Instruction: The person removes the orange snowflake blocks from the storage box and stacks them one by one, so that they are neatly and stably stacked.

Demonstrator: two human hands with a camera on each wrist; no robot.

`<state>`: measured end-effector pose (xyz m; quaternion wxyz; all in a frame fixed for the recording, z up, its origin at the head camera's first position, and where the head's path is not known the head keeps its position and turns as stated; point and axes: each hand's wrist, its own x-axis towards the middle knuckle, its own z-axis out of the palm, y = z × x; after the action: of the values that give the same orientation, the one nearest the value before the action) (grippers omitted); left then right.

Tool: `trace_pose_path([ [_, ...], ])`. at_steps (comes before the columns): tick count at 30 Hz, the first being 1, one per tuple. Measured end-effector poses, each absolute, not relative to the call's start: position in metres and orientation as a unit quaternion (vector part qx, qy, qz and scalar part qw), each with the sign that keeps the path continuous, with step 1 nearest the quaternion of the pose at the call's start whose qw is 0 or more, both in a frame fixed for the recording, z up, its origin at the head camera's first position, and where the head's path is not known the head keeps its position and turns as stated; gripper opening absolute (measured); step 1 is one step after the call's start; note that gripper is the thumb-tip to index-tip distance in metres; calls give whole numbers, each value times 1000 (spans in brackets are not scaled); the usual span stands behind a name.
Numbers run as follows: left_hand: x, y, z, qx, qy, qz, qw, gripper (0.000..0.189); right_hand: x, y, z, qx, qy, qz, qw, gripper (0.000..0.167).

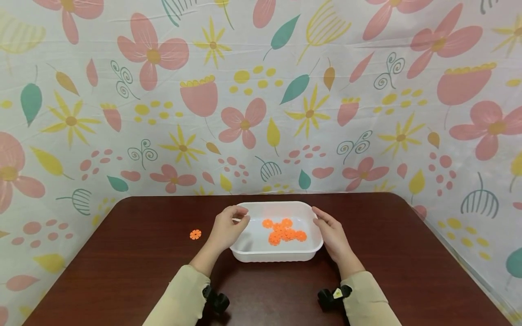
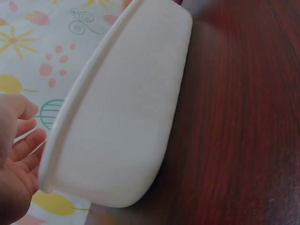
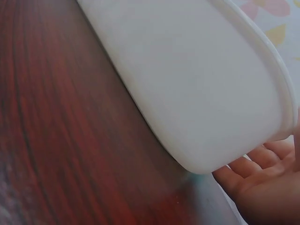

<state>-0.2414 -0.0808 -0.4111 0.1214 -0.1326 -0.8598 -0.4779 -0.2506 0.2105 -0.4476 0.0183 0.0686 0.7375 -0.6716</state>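
A white plastic basin [image 1: 274, 257] stands on the table with several orange snowflake-shaped building discs [image 1: 281, 232] inside, bunched toward its middle and right. At its left far corner is my left hand [image 1: 228, 228], with thumb and forefinger apart above the rim. In the left wrist view, this hand's loose fingers [image 2: 26, 149] come up to the basin's edge. My right hand [image 1: 332, 235] is at the opposite corner, its thumb and forefinger by the rim. Relaxed fingers [image 3: 262, 159] reach behind the basin wall in the right wrist view; the tips are hidden.
One more orange disc [image 1: 195, 234] lies on the dark brown wooden table [image 1: 142, 271], left of the basin. A flower-print cloth [image 1: 244, 90] hangs behind the table and along its sides. A black wrist device [image 1: 216, 299] sits at each sleeve cuff.
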Motion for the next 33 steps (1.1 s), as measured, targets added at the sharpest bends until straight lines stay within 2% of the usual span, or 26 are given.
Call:
trace_pose_path([
  [8, -247, -78, -419, -122, -856, -484, 136, 20, -249, 208, -444, 22, 759, -648, 57, 54],
  [15, -256, -77, -420, -133, -857, -474, 155, 19, -246, 204, -445, -8, 784, -618, 53, 62],
  [24, -259, -66, -416, -181, -880, -428, 97, 24, -248, 203, -446, 1, 788, -614, 46, 58],
  [33, -264, -46, -415, -189, -888, -418, 35, 32, -247, 202, -446, 9, 790, -611, 42, 55],
])
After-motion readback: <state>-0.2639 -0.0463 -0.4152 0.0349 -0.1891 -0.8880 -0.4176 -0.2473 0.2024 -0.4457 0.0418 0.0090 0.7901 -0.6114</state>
